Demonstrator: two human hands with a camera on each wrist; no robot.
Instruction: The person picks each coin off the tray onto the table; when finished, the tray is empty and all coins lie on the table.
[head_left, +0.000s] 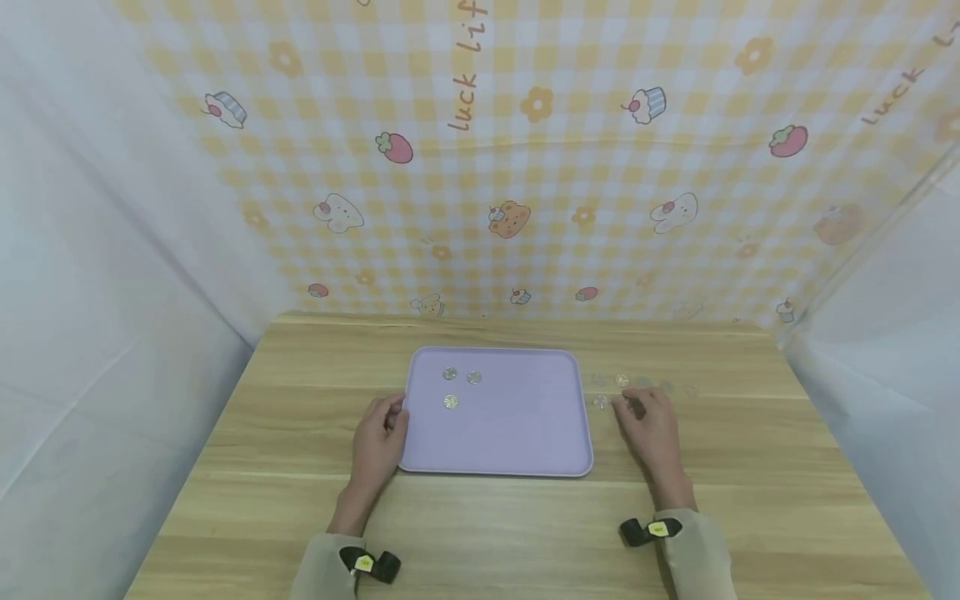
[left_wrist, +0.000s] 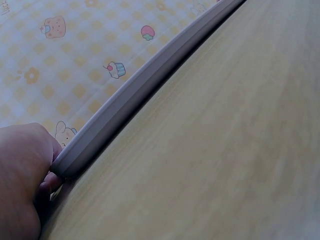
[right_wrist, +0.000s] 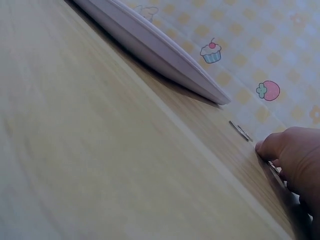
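Note:
A shallow lilac tray [head_left: 517, 425] lies on the wooden table, with three shiny coins [head_left: 451, 402] in its left part. At the tray's left side, my left hand [head_left: 378, 442] grips the rim; in the left wrist view its fingers bend at the tray corner [left_wrist: 75, 157]. To the right of the tray, my right hand [head_left: 652, 429] is lowered to the table with fingers bent, beside a coin [head_left: 601, 402] and below another coin [head_left: 622, 380]. In the right wrist view a shiny edge shows under its fingers; I cannot tell whether they pinch it.
Several more flat round pieces [head_left: 666, 386] lie in a row on the table beyond the right hand. A yellow checked cloth [head_left: 450, 208] hangs behind the table [head_left: 487, 533], and white sheets [head_left: 885, 333] close off both sides.

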